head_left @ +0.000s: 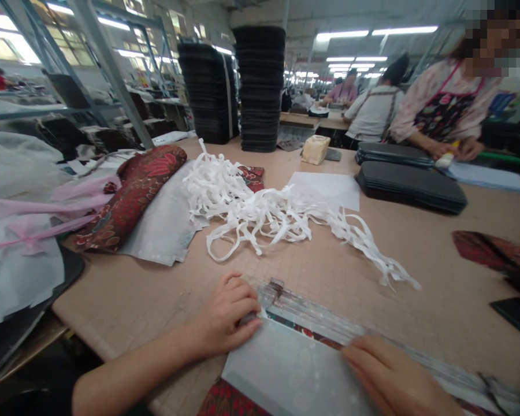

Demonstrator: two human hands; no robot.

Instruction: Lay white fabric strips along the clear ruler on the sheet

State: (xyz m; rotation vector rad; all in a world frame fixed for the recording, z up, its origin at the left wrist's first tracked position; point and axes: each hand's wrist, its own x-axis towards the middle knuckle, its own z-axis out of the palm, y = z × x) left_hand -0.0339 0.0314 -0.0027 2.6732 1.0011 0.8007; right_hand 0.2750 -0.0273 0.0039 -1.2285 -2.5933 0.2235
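Note:
A grey-backed fabric panel (pixel 301 361) lies in front of me, with red patterned cloth (pixel 229 398) showing at its lower left corner. My left hand (pixel 236 315) is closed at the panel's upper left corner, fingers curled and thumb against a small white bit at the edge. My right hand (pixel 390 372), slightly blurred, has its fingers pressed together on the panel's upper edge farther right. Along that edge runs a narrow band of patterned cloth, beside a long, clear-looking ruler or strip (pixel 325 318) that lies slantwise on the table.
Tangled white strips (pixel 260 214) spread over the table (pixel 156 300). Rolled red patterned fabric (pixel 134 196) lies left, black stacked panels (pixel 260 86) stand behind, and more black pieces (pixel 411 185) lie right. Beyond these, a co-worker (pixel 446 110) handles something small. A dark flat object (pixel 515 318) lies far right.

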